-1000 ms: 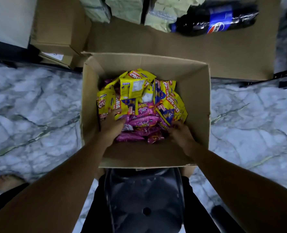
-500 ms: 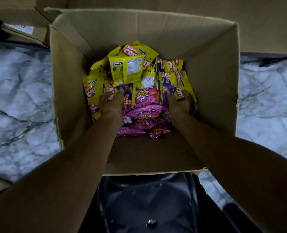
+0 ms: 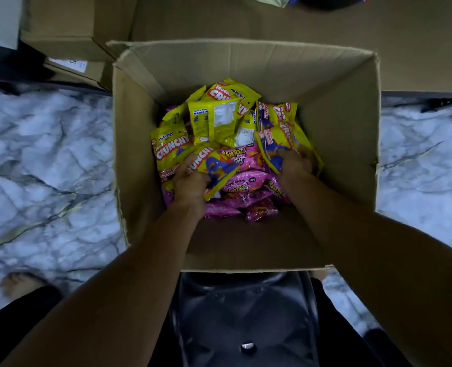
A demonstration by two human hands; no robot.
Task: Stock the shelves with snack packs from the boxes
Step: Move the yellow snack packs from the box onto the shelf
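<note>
Down inside the open cardboard box (image 3: 338, 144), both hands are working among the snack packs. Half a second ago the left hand (image 3: 190, 181) was lying flat over the packs; now its fingers are curling round the lower edge of a yellow Crunchy pack (image 3: 214, 168), and that pack is tilting up off the pile. The right hand (image 3: 295, 162) is sitting a little farther to the box's right side than before, its fingers closing on a second yellow pack (image 3: 275, 147), though most of them are tucked behind the wrapper and hard to make out. The view is also pulling back: marble floor (image 3: 47, 168) is showing wide on both sides again. Yellow packs are heaping toward the far wall, pink packs (image 3: 242, 185) are lying beneath and nearer. More cardboard boxes (image 3: 68, 30) are sitting beyond, cut off by the top edge. A dark rounded object (image 3: 246, 313) is filling the bottom centre, too dim to identify.
</note>
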